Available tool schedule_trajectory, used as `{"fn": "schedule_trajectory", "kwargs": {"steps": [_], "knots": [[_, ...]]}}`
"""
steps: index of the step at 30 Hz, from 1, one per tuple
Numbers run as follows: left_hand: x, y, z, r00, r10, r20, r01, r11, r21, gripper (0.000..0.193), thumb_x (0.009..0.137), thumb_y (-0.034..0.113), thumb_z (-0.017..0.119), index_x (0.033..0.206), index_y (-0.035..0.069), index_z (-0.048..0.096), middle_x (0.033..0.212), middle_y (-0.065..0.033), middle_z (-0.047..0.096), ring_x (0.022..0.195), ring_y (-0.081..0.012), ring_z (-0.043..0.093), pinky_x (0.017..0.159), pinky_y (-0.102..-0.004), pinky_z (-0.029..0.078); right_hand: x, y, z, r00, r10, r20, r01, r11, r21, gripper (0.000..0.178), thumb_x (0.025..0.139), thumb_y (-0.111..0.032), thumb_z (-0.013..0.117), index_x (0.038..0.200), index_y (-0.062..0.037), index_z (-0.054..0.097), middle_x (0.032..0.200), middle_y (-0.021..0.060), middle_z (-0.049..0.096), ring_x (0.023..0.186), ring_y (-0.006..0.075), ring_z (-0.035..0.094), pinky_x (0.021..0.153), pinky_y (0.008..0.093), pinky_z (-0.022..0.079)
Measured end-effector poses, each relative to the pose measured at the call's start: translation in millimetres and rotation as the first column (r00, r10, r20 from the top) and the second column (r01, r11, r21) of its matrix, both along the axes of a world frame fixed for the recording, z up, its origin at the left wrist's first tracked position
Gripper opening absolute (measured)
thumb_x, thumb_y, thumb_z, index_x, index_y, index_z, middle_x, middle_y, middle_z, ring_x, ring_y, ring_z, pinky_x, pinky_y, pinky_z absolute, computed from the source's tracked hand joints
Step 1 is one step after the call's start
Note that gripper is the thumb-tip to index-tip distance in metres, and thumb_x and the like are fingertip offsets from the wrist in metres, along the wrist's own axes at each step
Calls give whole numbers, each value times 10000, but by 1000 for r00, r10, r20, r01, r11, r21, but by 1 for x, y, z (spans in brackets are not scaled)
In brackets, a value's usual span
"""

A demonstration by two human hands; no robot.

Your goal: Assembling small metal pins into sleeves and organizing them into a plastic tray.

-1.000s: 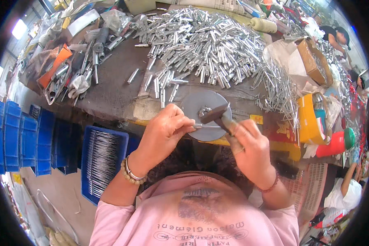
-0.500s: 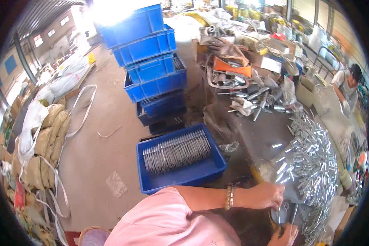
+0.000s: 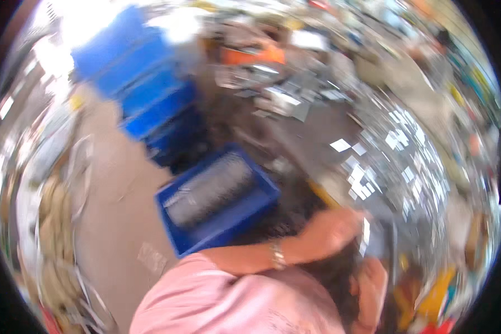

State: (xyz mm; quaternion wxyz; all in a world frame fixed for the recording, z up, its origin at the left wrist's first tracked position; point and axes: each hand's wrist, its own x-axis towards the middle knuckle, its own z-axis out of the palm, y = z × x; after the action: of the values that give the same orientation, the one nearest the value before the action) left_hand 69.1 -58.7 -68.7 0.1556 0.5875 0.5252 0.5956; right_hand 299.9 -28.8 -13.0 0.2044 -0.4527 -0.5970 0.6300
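Observation:
Motion blur smears the whole head view. My left hand [image 3: 339, 229], with a bracelet [image 3: 278, 255] on its wrist, reaches across to the worktable at the right. A bright metal pin [image 3: 365, 238] hangs at its fingertips, which look closed on it. Just below, nearer me, my right hand [image 3: 371, 284] is raised beside the table edge; its fingers are too smeared to read. Beyond both hands lies a spread heap of shiny metal pins [image 3: 398, 139]. To the left a blue crate [image 3: 214, 240] holds a long row of packed thin metal pieces [image 3: 209, 189].
Stacked blue crates [image 3: 150, 83] stand beyond the low crate. Tubular metal parts [image 3: 300, 89] and an orange piece [image 3: 253, 54] lie at the table's far end. Beige sacks [image 3: 55, 228] and pale straps line the left side. A blurred yellow thing [image 3: 435, 295] is at lower right.
The view has swung and tilted, so crates and table appear shifted left and turned. The right hand shows more fully, and the left hand remains beside the pins.

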Motion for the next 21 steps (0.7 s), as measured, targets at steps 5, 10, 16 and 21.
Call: {"fn": "schedule_trajectory", "kwargs": {"steps": [5,10,16,21], "knots": [[-1,-19,8,939,-4,343,156,895,-417,441,1104,108,623,1542,84,573,1054,-56,786,828,-87,703,718,-257,578,-18,-5,-8,998,-7,-57,-3,986,-169,275,995,-44,667,1265,2,674,864,22,692,673,68,617,568,236,478],[17,-11,11,802,-79,592,393,817,-423,505,1125,115,596,1610,98,457,1046,-67,780,859,-107,713,739,-253,564,-9,-14,-9,999,-32,-29,26,984,-179,244,1033,-77,701,1261,5,677,853,16,695,671,57,592,598,241,480],[18,-14,9,703,-69,708,460,803,-379,553,1100,90,636,1614,93,431,1069,-67,764,920,-97,689,792,-251,543,-15,-20,-13,1000,15,-16,-17,994,-108,238,1022,-57,698,1251,7,685,827,39,702,704,71,606,642,266,504],[2,-26,12,712,-32,701,367,869,-333,602,1004,28,736,1539,74,464,1025,-30,706,953,-87,666,852,-250,531,-34,-26,-15,989,88,117,-103,986,133,280,961,10,722,1240,16,699,906,104,736,782,111,664,717,313,557]]}}
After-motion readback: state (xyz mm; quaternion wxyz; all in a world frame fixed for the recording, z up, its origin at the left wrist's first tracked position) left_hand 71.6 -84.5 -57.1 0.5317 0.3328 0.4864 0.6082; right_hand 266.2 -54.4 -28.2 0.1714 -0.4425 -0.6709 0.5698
